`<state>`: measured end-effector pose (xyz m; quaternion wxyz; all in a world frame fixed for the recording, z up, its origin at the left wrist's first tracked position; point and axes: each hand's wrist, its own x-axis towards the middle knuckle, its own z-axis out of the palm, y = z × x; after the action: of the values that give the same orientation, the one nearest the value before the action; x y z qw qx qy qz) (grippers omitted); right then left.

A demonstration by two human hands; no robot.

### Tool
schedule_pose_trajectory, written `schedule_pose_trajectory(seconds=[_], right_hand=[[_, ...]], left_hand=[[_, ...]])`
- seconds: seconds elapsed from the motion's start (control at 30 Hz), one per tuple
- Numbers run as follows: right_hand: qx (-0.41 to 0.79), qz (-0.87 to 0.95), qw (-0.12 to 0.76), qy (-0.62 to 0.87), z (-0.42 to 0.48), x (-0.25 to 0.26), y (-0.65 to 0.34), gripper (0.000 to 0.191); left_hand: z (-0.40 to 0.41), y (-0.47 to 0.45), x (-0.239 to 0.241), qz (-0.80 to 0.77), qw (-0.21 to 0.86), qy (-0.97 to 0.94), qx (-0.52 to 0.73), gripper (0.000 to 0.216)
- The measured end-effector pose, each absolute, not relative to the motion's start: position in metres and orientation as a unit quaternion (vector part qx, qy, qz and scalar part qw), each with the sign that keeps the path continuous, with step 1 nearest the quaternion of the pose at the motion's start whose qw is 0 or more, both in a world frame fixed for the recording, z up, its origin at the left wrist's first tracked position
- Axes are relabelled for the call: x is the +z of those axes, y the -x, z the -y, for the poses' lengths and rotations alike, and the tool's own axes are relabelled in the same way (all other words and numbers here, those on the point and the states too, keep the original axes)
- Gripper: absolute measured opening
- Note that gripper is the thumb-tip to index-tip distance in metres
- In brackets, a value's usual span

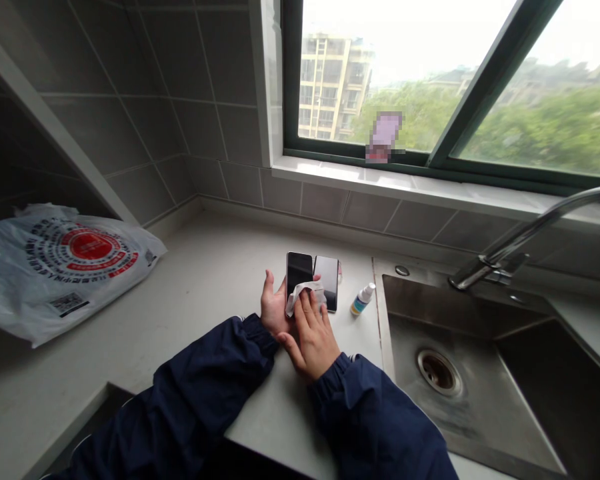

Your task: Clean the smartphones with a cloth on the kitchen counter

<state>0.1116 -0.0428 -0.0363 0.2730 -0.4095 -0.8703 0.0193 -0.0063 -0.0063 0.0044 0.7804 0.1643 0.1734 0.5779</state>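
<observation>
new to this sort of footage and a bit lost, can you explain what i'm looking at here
There's no machine here, just a person's two bare hands in dark blue sleeves. The one picture comes from a camera worn on the head, looking forward and down.

The left hand holds a phone, screen up. The right hand lies over a white tissue on the phone's lower part.

On the pale counter, what looks like a second phone lies just to the right, then a small bottle. A plastic bag lies at the far left; the sink is on the right.
</observation>
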Motion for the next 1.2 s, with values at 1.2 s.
schedule_pose_trajectory(seconds=[1.2], right_hand=[[-0.063, 0.771, 0.414, 0.48, 0.025, -0.026, -0.132, 0.074]], left_hand=[[0.017, -0.006, -0.009, -0.23, 0.644, -0.534, 0.498, 0.075]])
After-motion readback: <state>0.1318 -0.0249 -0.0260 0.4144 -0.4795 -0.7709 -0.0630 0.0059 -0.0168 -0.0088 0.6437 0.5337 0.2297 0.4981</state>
